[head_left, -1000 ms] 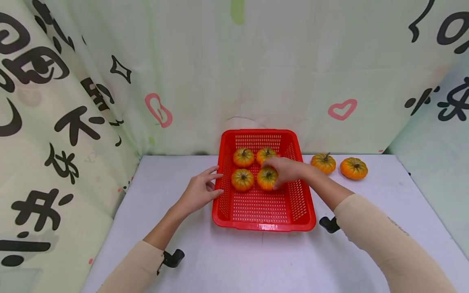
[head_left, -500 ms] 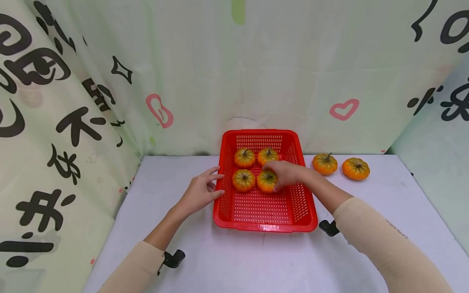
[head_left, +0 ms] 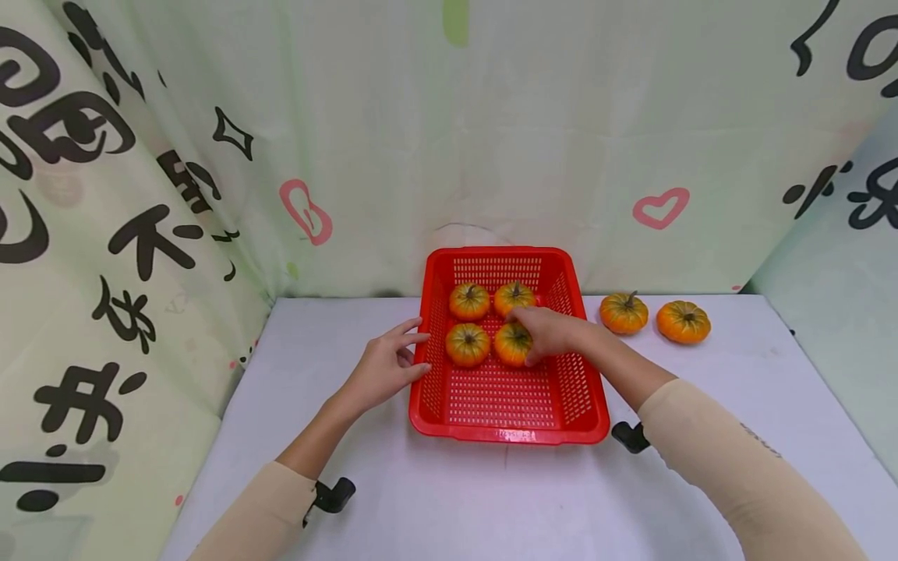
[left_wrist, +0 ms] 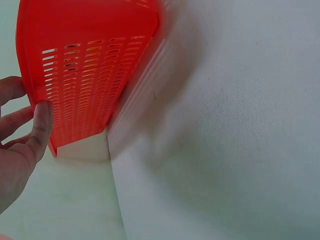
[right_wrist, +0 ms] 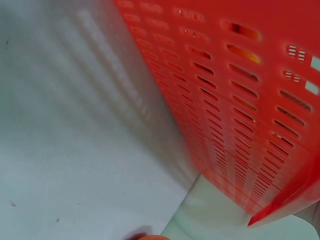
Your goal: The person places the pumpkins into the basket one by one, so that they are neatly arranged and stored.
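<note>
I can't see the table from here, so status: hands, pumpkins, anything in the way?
Left hand touching left rim of red basket. Right hand gripping front-right pumpkin inside. Two pumpkins on table, right of basket. No obstruction seen.

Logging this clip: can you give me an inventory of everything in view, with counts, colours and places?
Basket: one, red, on the table, slotted walls
Pumpkins in the basket: four, orange with greenish tops, two by two
Pumpkins outside the basket: two, orange, on the table right of the basket
Table: one, white, under everything
Backdrop: number of sheets unclear, pale with black markings and pink hearts, behind and beside the table
Wrist attachments: two, black, one by each cuff
Sleeves: two, beige, on both forearms
Hands: two, bare; left hand at the basket's left rim, right hand gripping the near-right pumpkin
</note>
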`<move>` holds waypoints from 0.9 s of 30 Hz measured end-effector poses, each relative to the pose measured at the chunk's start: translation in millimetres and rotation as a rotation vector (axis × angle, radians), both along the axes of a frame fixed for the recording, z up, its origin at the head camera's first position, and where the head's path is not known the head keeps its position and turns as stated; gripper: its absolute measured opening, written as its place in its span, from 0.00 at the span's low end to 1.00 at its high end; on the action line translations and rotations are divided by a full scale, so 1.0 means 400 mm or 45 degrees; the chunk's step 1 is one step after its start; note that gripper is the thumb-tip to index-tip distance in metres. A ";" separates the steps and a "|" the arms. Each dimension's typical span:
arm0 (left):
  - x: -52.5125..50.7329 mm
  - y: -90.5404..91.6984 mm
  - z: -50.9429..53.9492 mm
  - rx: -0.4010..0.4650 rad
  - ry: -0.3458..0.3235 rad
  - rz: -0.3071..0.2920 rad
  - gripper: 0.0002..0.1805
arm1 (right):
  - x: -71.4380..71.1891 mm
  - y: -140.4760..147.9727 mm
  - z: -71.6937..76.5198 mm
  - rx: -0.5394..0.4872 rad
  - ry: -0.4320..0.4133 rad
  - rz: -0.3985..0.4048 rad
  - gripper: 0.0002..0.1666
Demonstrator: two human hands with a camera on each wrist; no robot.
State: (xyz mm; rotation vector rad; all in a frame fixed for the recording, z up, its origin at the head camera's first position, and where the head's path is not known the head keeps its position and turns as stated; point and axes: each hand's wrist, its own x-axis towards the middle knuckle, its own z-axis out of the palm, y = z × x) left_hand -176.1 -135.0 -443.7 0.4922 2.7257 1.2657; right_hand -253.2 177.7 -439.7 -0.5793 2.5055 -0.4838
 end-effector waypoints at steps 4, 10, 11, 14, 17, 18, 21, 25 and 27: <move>0.000 0.000 0.001 0.003 -0.011 0.003 0.27 | -0.001 -0.001 0.001 0.015 -0.002 -0.008 0.44; -0.001 0.000 -0.001 0.003 -0.009 0.000 0.27 | -0.003 0.000 0.003 0.044 0.009 -0.008 0.47; -0.001 0.000 -0.001 0.005 -0.008 -0.001 0.27 | -0.003 -0.001 0.005 0.048 0.006 -0.010 0.47; -0.002 -0.001 -0.002 0.012 -0.005 -0.004 0.27 | -0.002 -0.001 0.012 0.059 -0.019 -0.028 0.50; -0.002 -0.003 -0.003 0.015 -0.005 -0.004 0.27 | 0.002 0.000 0.024 0.066 -0.035 -0.042 0.50; -0.002 -0.003 -0.003 0.013 -0.004 -0.003 0.27 | 0.004 0.001 0.029 0.068 -0.033 -0.045 0.50; -0.001 -0.005 -0.004 0.008 -0.005 0.001 0.27 | 0.008 0.007 0.042 0.067 -0.005 -0.041 0.50; -0.003 -0.004 -0.006 0.003 -0.009 0.004 0.27 | 0.019 0.020 0.057 0.045 0.052 -0.022 0.50; -0.003 -0.003 -0.006 0.004 -0.012 0.005 0.27 | 0.026 0.027 0.064 0.022 0.077 -0.014 0.49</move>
